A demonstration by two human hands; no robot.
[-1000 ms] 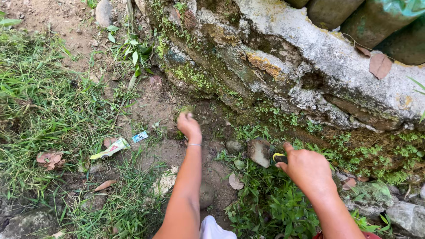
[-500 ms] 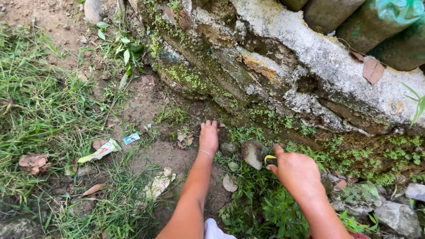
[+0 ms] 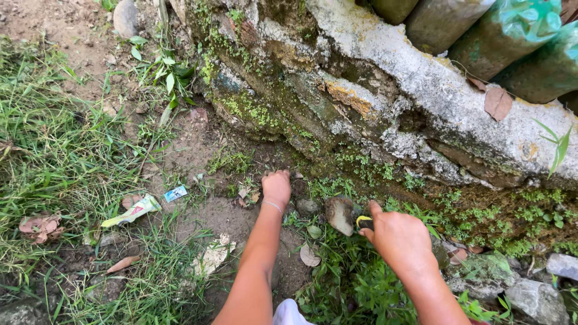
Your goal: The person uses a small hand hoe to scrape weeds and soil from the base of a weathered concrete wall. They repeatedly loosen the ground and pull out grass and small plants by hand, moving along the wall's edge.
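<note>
Left hand (image 3: 277,188) is clenched on small weeds at the mossy wall (image 3: 385,114)'s base; right hand (image 3: 402,241) grips a trowel (image 3: 342,215), blade dug in to loosen them.

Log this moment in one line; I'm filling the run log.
left hand: fist on soil by mossy wall | right hand: grip on trowel | grass left
</note>
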